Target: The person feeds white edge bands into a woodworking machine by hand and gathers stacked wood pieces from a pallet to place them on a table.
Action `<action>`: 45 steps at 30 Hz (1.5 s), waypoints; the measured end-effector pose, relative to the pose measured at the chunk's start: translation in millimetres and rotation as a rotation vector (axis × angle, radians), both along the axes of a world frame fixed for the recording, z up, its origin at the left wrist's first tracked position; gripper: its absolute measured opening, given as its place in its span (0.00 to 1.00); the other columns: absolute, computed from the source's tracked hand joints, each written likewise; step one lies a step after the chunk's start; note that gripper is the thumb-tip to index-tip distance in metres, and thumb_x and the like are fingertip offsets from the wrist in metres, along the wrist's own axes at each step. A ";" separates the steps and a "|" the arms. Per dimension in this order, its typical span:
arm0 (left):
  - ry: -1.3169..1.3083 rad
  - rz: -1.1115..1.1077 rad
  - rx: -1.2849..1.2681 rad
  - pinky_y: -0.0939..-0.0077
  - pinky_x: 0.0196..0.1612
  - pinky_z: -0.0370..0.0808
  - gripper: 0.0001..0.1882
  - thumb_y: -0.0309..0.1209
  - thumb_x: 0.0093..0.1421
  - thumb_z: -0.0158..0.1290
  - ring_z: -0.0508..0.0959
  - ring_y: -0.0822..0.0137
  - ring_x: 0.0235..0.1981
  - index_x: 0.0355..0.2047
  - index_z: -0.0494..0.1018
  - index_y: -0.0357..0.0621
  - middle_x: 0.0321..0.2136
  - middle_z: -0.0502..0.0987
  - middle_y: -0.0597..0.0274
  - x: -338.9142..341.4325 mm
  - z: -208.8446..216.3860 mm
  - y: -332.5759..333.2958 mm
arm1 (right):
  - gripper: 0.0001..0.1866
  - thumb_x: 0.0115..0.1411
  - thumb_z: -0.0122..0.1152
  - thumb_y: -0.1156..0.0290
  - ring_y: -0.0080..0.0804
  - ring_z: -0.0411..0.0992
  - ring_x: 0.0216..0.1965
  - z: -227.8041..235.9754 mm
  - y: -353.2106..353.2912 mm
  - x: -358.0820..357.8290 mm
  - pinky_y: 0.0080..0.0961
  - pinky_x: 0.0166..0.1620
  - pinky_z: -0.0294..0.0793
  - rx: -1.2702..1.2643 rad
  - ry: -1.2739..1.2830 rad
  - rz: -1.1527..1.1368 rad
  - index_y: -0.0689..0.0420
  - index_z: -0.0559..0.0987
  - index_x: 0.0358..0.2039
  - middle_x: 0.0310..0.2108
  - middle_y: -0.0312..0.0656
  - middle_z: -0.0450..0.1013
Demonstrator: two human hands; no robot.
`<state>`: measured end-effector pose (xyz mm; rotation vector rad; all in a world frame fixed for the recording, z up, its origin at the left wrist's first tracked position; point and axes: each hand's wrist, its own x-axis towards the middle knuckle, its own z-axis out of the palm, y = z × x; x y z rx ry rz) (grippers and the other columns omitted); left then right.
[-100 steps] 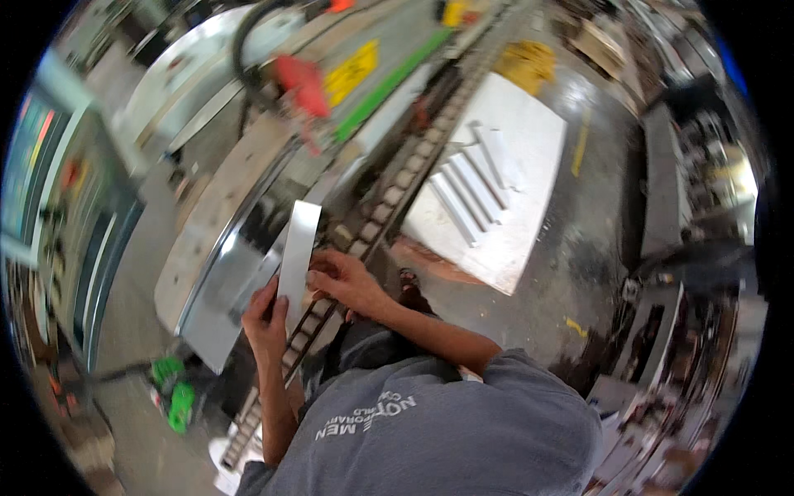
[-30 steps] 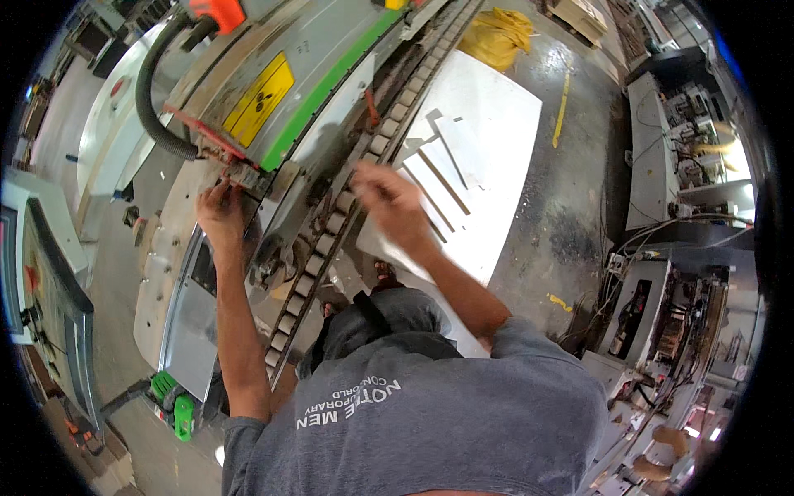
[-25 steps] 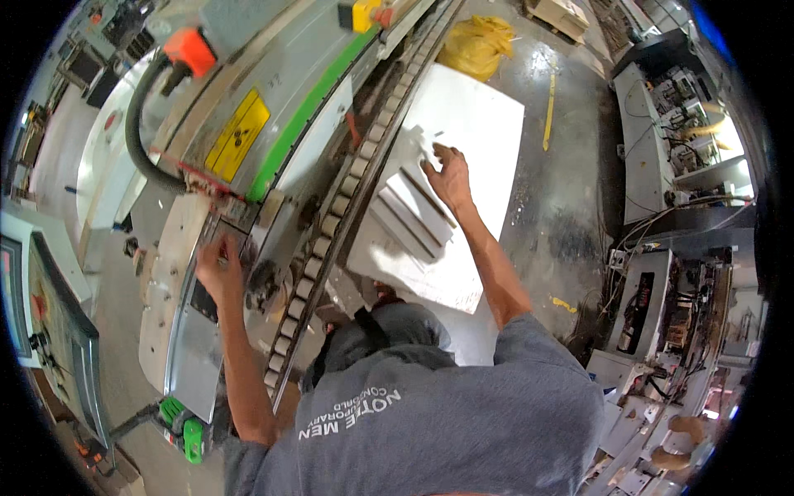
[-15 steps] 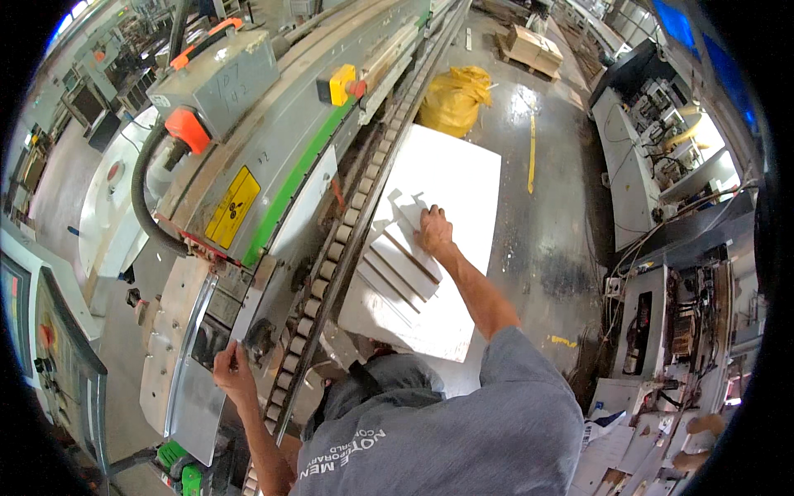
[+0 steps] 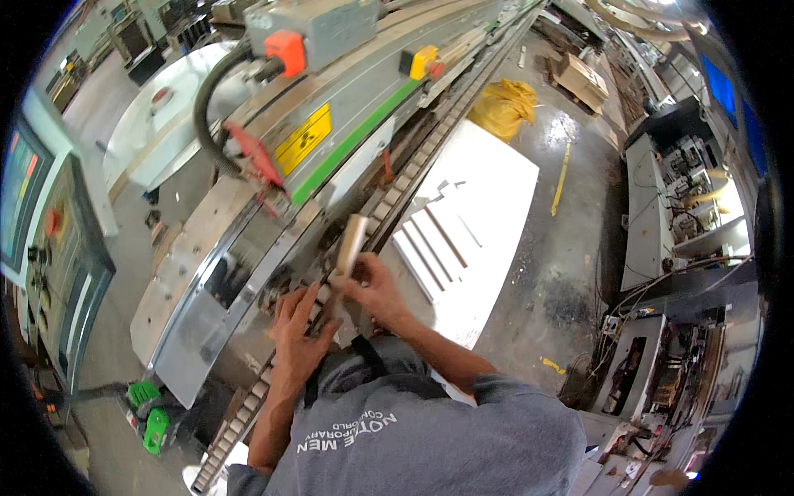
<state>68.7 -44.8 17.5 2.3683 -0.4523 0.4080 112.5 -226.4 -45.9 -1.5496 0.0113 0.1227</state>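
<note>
A short pale panel strip [image 5: 353,240] stands tilted over the roller track [image 5: 406,178], its lower end at the fingers of my right hand [image 5: 379,291], which are closed on it. Close by on the left, my left hand [image 5: 299,326] hovers above the track with fingers and thumb apart, near the strip's lower end. Several similar strips [image 5: 432,248] lie side by side on a large white board [image 5: 496,190] to the right. Small offcut pieces lie just beyond them.
Along the left runs a long grey machine [image 5: 364,124] with a green stripe and a metal infeed plate [image 5: 198,322]. A control panel [image 5: 74,281] stands at the far left. A yellow sack [image 5: 503,109] sits past the board; opened cabinets [image 5: 662,364] line the right.
My right hand has come from the strips on the white board to the roller track, now with a strip. My left hand has left the machine's metal edge and moved right. The view has shifted.
</note>
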 end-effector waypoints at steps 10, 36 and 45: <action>0.438 0.380 -0.653 0.79 0.39 0.73 0.18 0.25 0.57 0.64 0.76 0.72 0.37 0.47 0.79 0.32 0.37 0.78 0.59 -21.8 -49.5 157.0 | 0.25 0.66 0.58 0.71 0.31 0.75 0.40 1.1 146.3 -16.9 0.28 0.43 0.82 0.373 0.097 0.340 0.70 0.66 0.59 0.44 0.46 0.73; -0.187 0.478 -0.013 0.61 0.39 0.74 0.15 0.24 0.47 0.66 0.77 0.51 0.34 0.38 0.81 0.41 0.32 0.78 0.53 18.4 -80.2 229.4 | 0.24 0.64 0.57 0.65 0.30 0.76 0.33 -30.5 246.8 34.5 0.24 0.31 0.80 0.203 0.075 0.301 0.73 0.64 0.49 0.54 0.58 0.68; -0.156 0.472 -0.071 0.61 0.38 0.74 0.13 0.23 0.48 0.65 0.77 0.51 0.33 0.37 0.81 0.40 0.30 0.78 0.53 16.2 -79.8 229.9 | 0.21 0.62 0.58 0.66 0.30 0.76 0.33 -26.5 248.3 33.6 0.24 0.31 0.80 0.150 0.037 0.325 0.71 0.66 0.44 0.48 0.54 0.70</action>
